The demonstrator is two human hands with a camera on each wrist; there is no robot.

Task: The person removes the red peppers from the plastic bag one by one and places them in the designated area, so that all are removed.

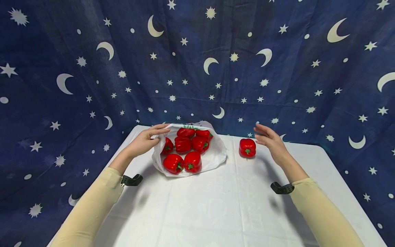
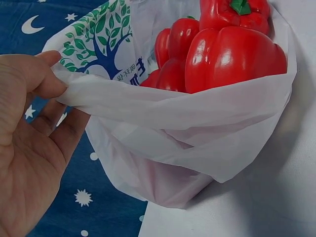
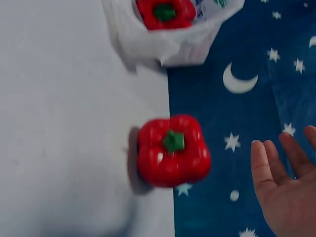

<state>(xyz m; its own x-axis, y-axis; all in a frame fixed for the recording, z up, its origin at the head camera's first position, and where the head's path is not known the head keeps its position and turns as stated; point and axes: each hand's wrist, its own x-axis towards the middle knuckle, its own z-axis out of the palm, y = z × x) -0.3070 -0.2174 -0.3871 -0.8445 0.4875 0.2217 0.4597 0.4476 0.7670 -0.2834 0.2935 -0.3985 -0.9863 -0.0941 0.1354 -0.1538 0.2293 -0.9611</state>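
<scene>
A white plastic bag lies on the table with its mouth toward me, holding several red bell peppers with green stems. My left hand pinches the bag's rim at its left side; in the left wrist view the thumb and forefinger grip the folded edge. One more bell pepper stands alone on the cloth to the right of the bag. Beside it, on its right, my right hand hovers with fingers extended and nothing in it. The right wrist view shows a gap between that hand and the pepper.
A white cloth covers the table, whose far edge lies just behind the bag and the lone pepper. Behind it hangs a dark blue curtain with moons and stars. Green leaves and a blue tree are printed on the bag.
</scene>
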